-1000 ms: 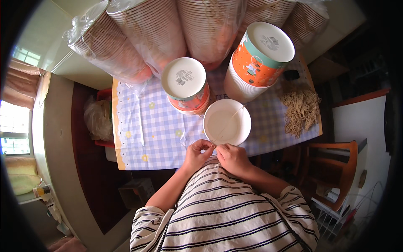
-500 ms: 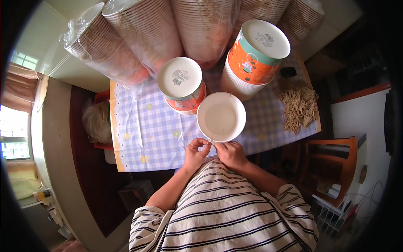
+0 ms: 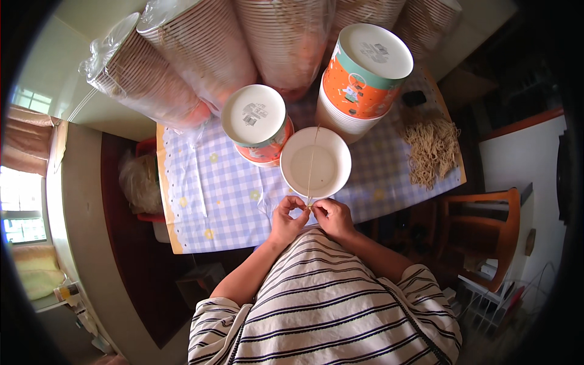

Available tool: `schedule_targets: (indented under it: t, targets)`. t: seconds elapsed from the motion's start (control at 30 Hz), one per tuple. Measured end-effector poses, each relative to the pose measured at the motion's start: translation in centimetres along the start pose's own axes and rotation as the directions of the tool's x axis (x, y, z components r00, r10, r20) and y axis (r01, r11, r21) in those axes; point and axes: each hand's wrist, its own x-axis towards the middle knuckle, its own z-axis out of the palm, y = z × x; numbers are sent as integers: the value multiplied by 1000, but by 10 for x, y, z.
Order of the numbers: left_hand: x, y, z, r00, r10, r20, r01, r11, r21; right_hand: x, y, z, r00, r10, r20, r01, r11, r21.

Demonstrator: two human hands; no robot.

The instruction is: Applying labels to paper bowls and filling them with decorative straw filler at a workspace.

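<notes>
From here I see the left hand and right hand nearly meeting at the table's near edge, fingertips of both pinching a thin tan strand stretched across the mouth of a white tub just inside that edge. Upside-down tub stacks behind, tan strand pile by right edge, bagged tubs along far edge.
</notes>
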Motion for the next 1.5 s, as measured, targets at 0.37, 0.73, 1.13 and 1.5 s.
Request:
schedule_targets:
  t: [0.37,0.73,1.13,1.5]
  targets:
    - [3,9,7,998,4,-56,5,989,149,0,17,6,997,81,-5,-79,989,122]
    - [1,5,3,972,-231,48,234,920,-316,3,19,8,997,75,-3,-72,974,216]
    - [0,14,-3,887,-439,147,446,725,-524,4,21,9,1000,19,-15,-15,981,193]
    - [2,17,-1,935,-346,79,343,824,-450,2,5,-4,1000,13,1,-13,980,196]
